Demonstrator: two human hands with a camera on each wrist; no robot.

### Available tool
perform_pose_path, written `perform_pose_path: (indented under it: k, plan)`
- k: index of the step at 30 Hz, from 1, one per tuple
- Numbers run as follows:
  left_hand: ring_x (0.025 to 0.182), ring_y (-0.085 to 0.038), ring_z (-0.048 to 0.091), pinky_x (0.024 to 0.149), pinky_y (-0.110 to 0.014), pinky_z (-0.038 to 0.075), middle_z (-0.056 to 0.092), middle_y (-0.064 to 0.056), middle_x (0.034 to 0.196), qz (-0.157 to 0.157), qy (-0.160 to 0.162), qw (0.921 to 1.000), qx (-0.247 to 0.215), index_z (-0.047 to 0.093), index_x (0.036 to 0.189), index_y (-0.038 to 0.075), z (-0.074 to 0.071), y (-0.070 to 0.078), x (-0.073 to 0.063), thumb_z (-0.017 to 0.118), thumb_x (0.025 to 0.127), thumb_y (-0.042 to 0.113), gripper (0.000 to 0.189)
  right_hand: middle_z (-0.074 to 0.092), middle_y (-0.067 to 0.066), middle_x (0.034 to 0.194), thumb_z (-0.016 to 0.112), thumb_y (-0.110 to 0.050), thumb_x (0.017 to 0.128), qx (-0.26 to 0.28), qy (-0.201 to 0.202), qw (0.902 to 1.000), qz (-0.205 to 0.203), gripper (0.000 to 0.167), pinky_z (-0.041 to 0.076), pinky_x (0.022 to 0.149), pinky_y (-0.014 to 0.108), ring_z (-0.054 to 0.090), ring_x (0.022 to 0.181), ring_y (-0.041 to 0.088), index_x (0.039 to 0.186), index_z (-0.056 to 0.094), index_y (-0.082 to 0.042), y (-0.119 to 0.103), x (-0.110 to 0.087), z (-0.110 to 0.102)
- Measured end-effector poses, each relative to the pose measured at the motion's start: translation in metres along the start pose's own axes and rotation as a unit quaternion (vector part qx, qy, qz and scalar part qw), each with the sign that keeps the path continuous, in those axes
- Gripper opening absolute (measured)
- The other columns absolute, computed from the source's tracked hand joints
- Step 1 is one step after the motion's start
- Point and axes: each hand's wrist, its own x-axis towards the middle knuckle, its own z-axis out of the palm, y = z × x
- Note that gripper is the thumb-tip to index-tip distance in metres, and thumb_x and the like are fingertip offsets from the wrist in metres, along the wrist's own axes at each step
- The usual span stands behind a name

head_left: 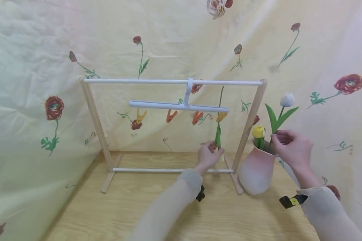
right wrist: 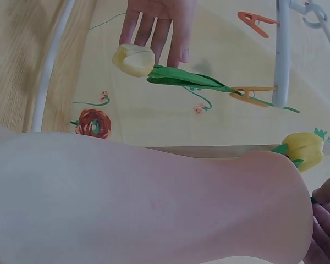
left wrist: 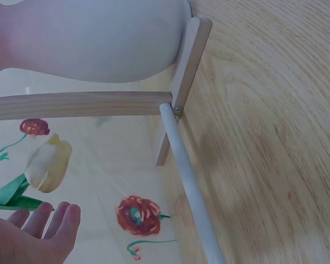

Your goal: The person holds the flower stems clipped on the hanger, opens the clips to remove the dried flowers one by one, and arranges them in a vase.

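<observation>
A pale yellow tulip (left wrist: 49,164) hangs head down, its stem caught in a yellow-orange clip (head_left: 221,116) at the right end of a white hanger (head_left: 160,104). Beside its bloom and leaves, my left hand (head_left: 208,155) has its fingers loosely extended, not curled round the flower. On the right, my right hand (head_left: 294,150) pinches the stem of an upright white tulip (head_left: 287,100) just over the mouth of a pink-and-white vase (head_left: 256,174). The lower stem passes into the vase, out of sight. A yellow tulip (head_left: 258,132) stands in the same vase.
The hanger hooks over the top bar (head_left: 132,81) of a rack with wooden legs (head_left: 96,124). Two orange clips (head_left: 171,116) and a yellow clip (head_left: 141,116) also hang from it. A low white bar (head_left: 147,170) spans the rack above the wooden table (head_left: 108,214). Flower-printed cloth surrounds everything.
</observation>
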Motion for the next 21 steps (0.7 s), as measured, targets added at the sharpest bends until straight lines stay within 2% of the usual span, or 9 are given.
perform_pose_path:
  k: [7,11,12,14,15,17,18,19,21]
  plan:
    - [0.124,-0.037,0.068,0.107,-0.048,0.057,0.071,-0.019,0.137,-0.009,0.014,0.9997,-0.018,0.055,0.150,0.004,0.008,0.000,0.003,0.079,0.097,0.030,0.063,0.078,0.029,0.105,0.074,-0.026,0.099,0.000,-0.011,0.9999,-0.004,0.033,0.042,0.063,-0.003,0.048,0.068,-0.028,0.116,0.077,0.003,-0.001,-0.002,0.003]
    - [0.114,-0.028,0.070,0.101,-0.043,0.060,0.075,-0.014,0.129,-0.016,0.026,0.9994,-0.015,0.057,0.149,0.007,0.011,0.000,0.003,0.080,0.096,0.028,0.062,0.077,0.030,0.108,0.076,-0.027,0.097,0.003,-0.018,0.9998,0.005,0.039,0.042,0.064,-0.004,0.048,0.070,-0.028,0.120,0.075,0.003,0.001,-0.005,0.002]
    - [0.111,-0.025,0.071,0.099,-0.041,0.061,0.076,-0.012,0.125,-0.018,0.030,0.9993,-0.016,0.057,0.148,0.007,0.012,0.001,0.003,0.081,0.096,0.028,0.061,0.076,0.031,0.112,0.077,-0.030,0.096,0.005,-0.021,0.9997,0.014,0.045,0.042,0.066,-0.004,0.055,0.074,-0.022,0.125,0.073,0.004,0.001,-0.005,0.001]
    - [0.105,-0.021,0.073,0.095,-0.038,0.063,0.078,-0.009,0.116,-0.021,0.038,0.9989,-0.016,0.060,0.146,0.007,0.013,0.002,0.003,0.082,0.094,0.026,0.059,0.071,0.032,0.130,0.077,-0.037,0.096,0.011,-0.030,0.9981,0.053,0.062,0.055,0.084,0.008,0.071,0.094,-0.001,0.143,0.062,0.001,0.000,-0.006,-0.001]
    - [0.103,-0.020,0.073,0.093,-0.037,0.063,0.079,-0.008,0.113,-0.023,0.040,0.9988,-0.017,0.061,0.144,0.008,0.013,0.003,0.004,0.083,0.094,0.025,0.058,0.065,0.030,0.142,0.077,-0.040,0.095,0.015,-0.027,0.9969,0.073,0.072,0.058,0.097,0.018,0.072,0.110,0.011,0.152,0.055,-0.001,0.000,-0.007,-0.003]
    - [0.100,-0.019,0.075,0.090,-0.035,0.065,0.079,-0.007,0.108,-0.025,0.042,0.9986,-0.018,0.063,0.142,0.008,0.013,0.004,0.004,0.083,0.094,0.021,0.053,0.052,0.024,0.159,0.079,-0.043,0.093,0.022,-0.001,0.9947,0.100,0.087,0.048,0.120,0.043,0.057,0.139,0.034,0.163,0.040,-0.008,0.000,-0.011,-0.004]
    - [0.098,-0.019,0.076,0.089,-0.035,0.065,0.080,-0.007,0.107,-0.025,0.043,0.9986,-0.018,0.064,0.140,0.008,0.012,0.004,0.004,0.082,0.094,0.020,0.052,0.045,0.020,0.166,0.080,-0.043,0.092,0.024,0.018,0.9940,0.105,0.091,0.040,0.125,0.055,0.045,0.149,0.042,0.166,0.036,-0.012,-0.001,-0.013,-0.004]
    - [0.097,-0.018,0.076,0.088,-0.034,0.065,0.080,-0.007,0.106,-0.025,0.044,0.9986,-0.017,0.064,0.139,0.009,0.011,0.004,0.004,0.082,0.094,0.018,0.050,0.040,0.015,0.169,0.081,-0.042,0.090,0.029,0.040,0.9932,0.106,0.094,0.033,0.127,0.065,0.038,0.154,0.039,0.167,0.034,-0.016,-0.002,-0.015,-0.003]
    - [0.094,-0.017,0.076,0.084,-0.032,0.065,0.080,-0.008,0.105,-0.021,0.047,0.9985,-0.020,0.067,0.136,0.009,0.009,0.003,0.004,0.082,0.093,0.015,0.045,0.040,0.012,0.168,0.085,-0.035,0.085,0.037,0.100,0.9921,0.066,0.092,0.030,0.126,0.061,0.033,0.154,0.034,0.164,0.041,-0.018,-0.005,-0.017,-0.001]
